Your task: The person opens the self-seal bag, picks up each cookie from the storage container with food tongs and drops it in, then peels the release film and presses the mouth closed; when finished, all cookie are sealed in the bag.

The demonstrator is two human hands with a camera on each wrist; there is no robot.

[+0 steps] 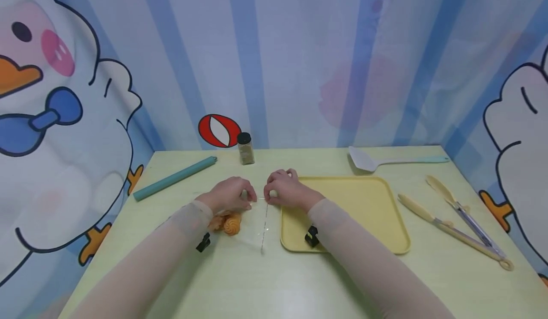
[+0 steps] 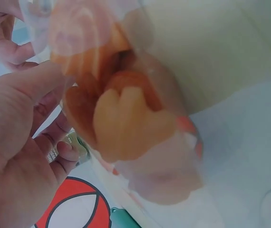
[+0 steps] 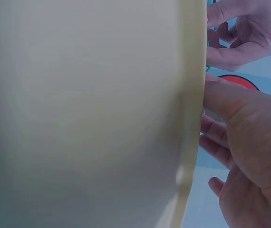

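A clear plastic bag [image 1: 251, 231] lies on the table left of the yellow tray [image 1: 344, 248], its right edge close to the tray. Several orange and beige food pieces [image 1: 232, 224] are inside, one with a swirled top; the left wrist view shows them [image 2: 130, 123] through the film. My left hand [image 1: 231, 193] pinches the bag's far edge just beyond the food. Opposite it, my right hand [image 1: 288, 188] pinches the far right corner, by the tray's left rim. The fingertips of both hands point toward each other, a small gap apart. Film at the fingertips is hard to see.
At the back stand a spice jar [image 1: 246, 151] with a black lid and, left of it, a teal rod [image 1: 175, 178] lying slantwise. A white spatula [image 1: 364, 161] lies behind the tray. Beige-tipped tongs [image 1: 460, 228] lie spread on the right.
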